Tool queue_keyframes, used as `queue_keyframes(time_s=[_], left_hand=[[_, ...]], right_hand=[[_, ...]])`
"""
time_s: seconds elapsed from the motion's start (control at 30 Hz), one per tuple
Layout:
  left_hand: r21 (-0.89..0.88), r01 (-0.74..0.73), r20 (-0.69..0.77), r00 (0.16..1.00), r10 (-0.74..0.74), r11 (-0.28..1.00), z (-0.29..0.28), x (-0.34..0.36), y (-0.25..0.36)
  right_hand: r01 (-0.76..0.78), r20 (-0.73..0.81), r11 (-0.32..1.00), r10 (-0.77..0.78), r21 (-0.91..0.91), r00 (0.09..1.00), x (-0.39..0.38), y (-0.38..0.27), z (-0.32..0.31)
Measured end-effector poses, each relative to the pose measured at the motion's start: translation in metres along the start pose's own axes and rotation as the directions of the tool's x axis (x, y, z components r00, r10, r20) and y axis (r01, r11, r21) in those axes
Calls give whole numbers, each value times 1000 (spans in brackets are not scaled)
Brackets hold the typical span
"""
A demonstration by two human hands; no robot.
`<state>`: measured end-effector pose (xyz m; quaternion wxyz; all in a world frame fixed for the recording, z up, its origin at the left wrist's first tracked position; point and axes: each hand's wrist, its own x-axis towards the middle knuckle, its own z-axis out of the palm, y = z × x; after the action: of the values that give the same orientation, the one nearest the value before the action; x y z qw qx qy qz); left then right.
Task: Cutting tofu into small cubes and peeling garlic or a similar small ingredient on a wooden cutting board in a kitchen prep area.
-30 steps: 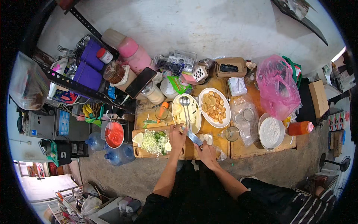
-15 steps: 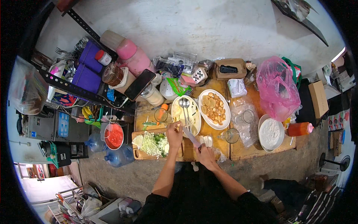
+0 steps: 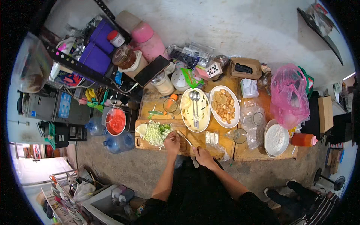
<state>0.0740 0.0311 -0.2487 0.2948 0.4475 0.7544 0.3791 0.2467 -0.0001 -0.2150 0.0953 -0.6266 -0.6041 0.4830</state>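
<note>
My left hand (image 3: 171, 144) is closed with curled fingers beside chopped pale and green vegetables (image 3: 155, 133) on the wooden cutting board (image 3: 138, 142); what it holds, if anything, is hidden. My right hand (image 3: 201, 156) grips a knife (image 3: 185, 138) by its handle, the blade angled up-left across the board toward the left hand. Above stand a yellowish oval plate with two spoons (image 3: 186, 112) and a white platter of brown chunks (image 3: 225, 108). A carrot (image 3: 173, 96) lies by a glass (image 3: 168, 107). A pale wrapped block (image 3: 212, 138) sits right of the knife.
At left are a pot of red pulp (image 3: 116, 122), water jugs (image 3: 119, 143) and a cluttered shelf (image 3: 93, 60). At right are a bowl of white powder (image 3: 276, 140), a pink bag (image 3: 288, 97) and a red-orange bottle (image 3: 302, 139). A person's legs (image 3: 292, 198) show at lower right.
My left hand has moved down from the knife blade to the vegetables. The knife has lowered over the board. The other person's legs have moved back, and the view has shifted.
</note>
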Motion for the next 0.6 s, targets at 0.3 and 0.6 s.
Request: queue_keyframes(time_s=[0.3,0.6], left_hand=[[27,4,-45,999,-3,1000,4,4,13],[38,-60,-119,991,64,997,8,7,11]], right_hand=[[2,59,1000,-2,-3,998,6,-4,2],[-8,74,1000,10,-26,997,10,4,15]])
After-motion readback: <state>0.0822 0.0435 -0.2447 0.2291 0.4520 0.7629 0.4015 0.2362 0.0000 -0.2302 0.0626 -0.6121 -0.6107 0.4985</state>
